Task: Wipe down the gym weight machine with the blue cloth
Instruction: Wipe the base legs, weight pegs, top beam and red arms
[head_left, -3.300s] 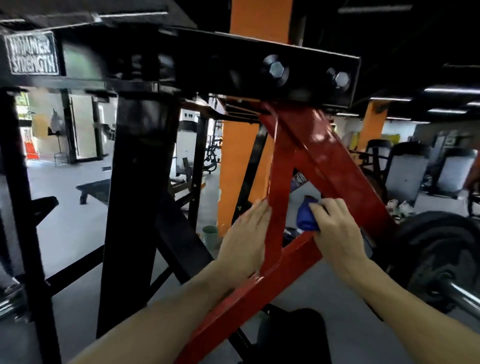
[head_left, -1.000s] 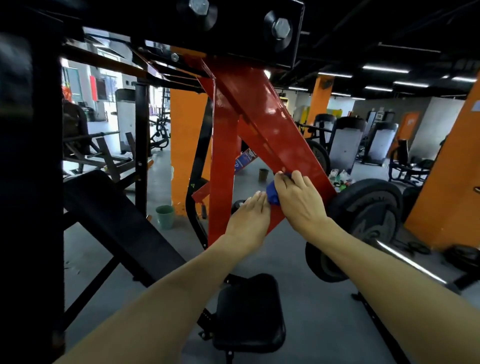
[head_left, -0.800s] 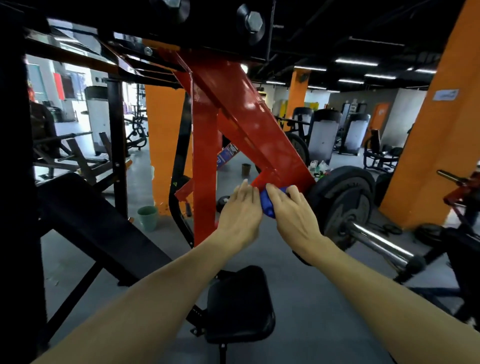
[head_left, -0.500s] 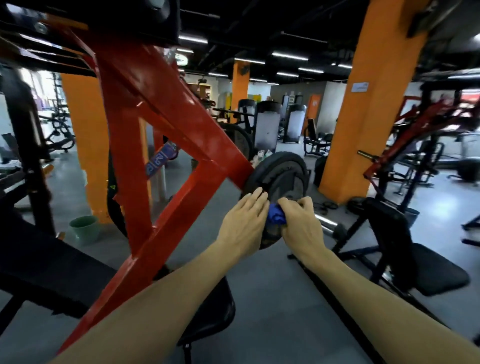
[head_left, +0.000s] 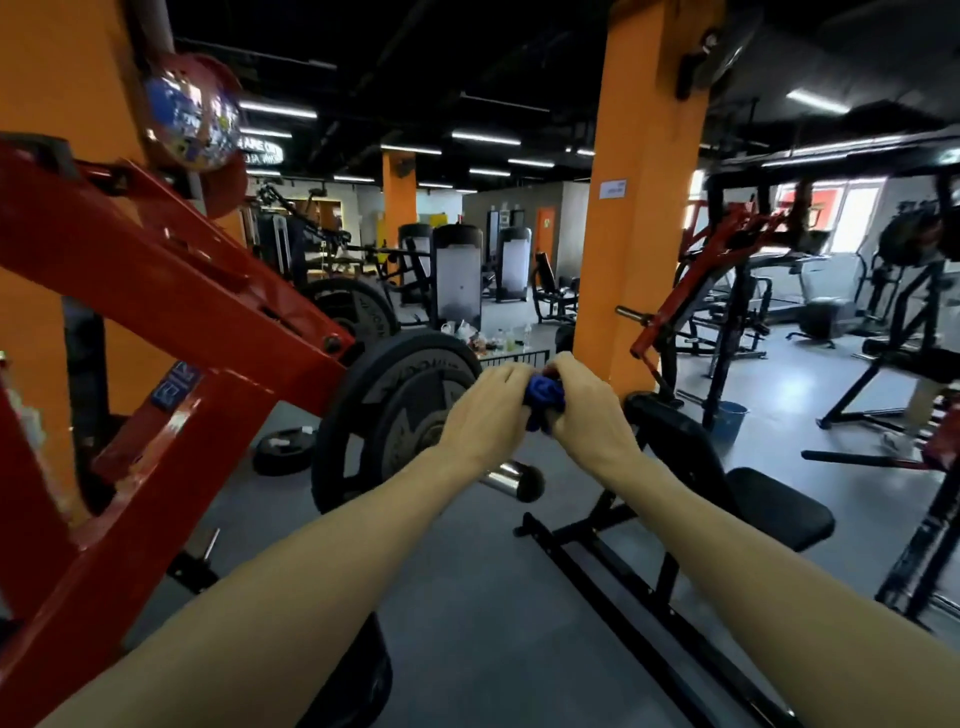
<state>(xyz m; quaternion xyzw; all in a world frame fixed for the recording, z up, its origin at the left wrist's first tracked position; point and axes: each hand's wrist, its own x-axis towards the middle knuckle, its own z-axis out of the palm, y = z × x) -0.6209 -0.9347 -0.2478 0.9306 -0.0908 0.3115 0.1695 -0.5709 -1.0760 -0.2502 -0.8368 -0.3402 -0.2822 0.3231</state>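
- Holding the blue cloth (head_left: 543, 397) bunched between both hands, the person stood with arms stretched out at centre frame, clear of any machine surface.
- Left hand (head_left: 480, 415): fingers curled toward the cloth and touching its left edge. Whether this grip actually pinched the fabric, I could not tell.
- Right hand (head_left: 587, 410): fingers wrapped around the wad, a closed grip on the cloth.
- Cloth hung in the air just to the 3 o'clock side of the black weight plate (head_left: 395, 410), in front of it, apparently not pressed to it.
- Red frame arm (head_left: 171, 291) of the weight machine ran from 9 o'clock down to the plate hub; chrome sleeve end (head_left: 511, 480) poked out below the hands, toward 6 o'clock.
- Black padded seat (head_left: 774, 512) stood at 4 o'clock on the grey floor, well apart from the cloth.
- Progress, as a judgement: no wiping contact at this moment; it looked like a regrip or refold of the cloth.
- Nothing showed which surfaces were already clean. Plate, sleeve and lower frame likely remained.
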